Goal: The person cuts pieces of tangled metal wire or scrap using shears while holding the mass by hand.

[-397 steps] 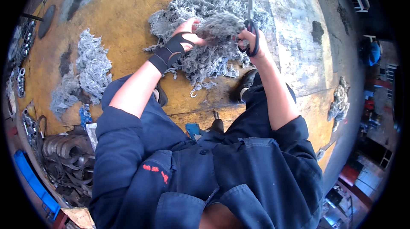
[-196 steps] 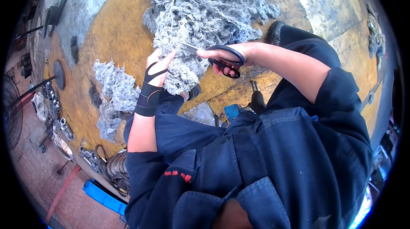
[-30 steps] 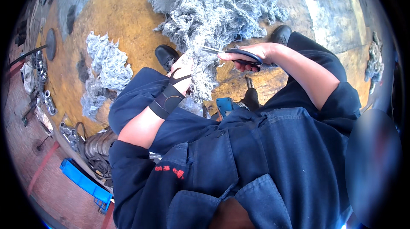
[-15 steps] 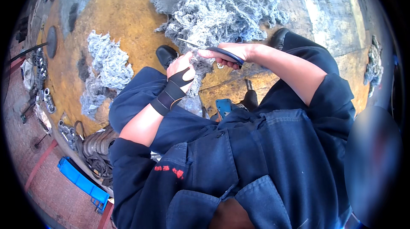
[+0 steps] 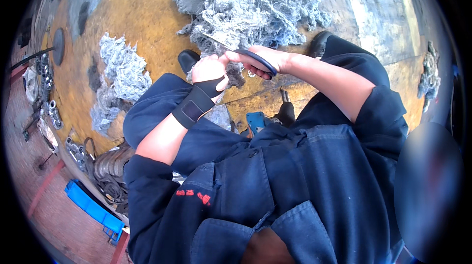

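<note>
My right hand [image 5: 270,60] is closed around scissors [image 5: 259,59] with black handles, their slim blades pointing up and left. Against it, fingers curled, is my left hand [image 5: 206,69], which wears a black wrist brace [image 5: 194,106]. A grey fibre tuft [image 5: 236,76] hangs from the left hand's fingers, partly covered by both hands. Just beyond the blades lies a large heap of shaggy grey fibre [image 5: 255,5]. The left fingertips are hidden from view.
A smaller fibre pile [image 5: 125,67] lies on the stained yellow-brown floor [image 5: 157,18] at left. Below my hands is a blue object [image 5: 255,122]. Metal parts [image 5: 55,116] and a blue bin [image 5: 93,211] sit at far left. More fibre [image 5: 430,77] lies at far right.
My left hand has turned and come up against the right hand. The scissors have tilted more steeply and shifted slightly left. The fibre strand below the left hand has moved.
</note>
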Tool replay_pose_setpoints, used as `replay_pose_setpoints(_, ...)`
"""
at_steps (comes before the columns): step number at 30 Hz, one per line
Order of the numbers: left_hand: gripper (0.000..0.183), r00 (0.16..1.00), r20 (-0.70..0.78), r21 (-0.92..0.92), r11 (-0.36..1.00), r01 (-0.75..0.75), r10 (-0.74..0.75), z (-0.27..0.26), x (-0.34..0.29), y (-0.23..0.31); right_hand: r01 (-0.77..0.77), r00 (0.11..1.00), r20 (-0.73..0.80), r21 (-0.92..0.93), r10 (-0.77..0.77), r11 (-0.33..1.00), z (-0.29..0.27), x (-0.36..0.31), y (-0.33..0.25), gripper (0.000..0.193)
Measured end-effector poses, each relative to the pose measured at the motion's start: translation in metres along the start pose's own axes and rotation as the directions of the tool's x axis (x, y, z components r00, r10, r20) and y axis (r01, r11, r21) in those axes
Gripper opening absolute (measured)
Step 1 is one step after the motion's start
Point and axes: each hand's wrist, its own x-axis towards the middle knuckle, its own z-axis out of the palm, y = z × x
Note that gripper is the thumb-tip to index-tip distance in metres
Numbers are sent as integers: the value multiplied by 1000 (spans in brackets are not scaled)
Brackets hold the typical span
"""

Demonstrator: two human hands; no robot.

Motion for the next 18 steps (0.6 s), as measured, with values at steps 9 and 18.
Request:
replay_pose_setpoints(9,23,906,121,-862,411,298,-405,47,3,-25,513,582,-789,544,197,664,-66,1,-24,58)
replay_pose_setpoints(18,32,640,707,-685,-517,513,-302,31,-27,-8,-379,910,-412,-866,-38,327,-89,-47,50,98)
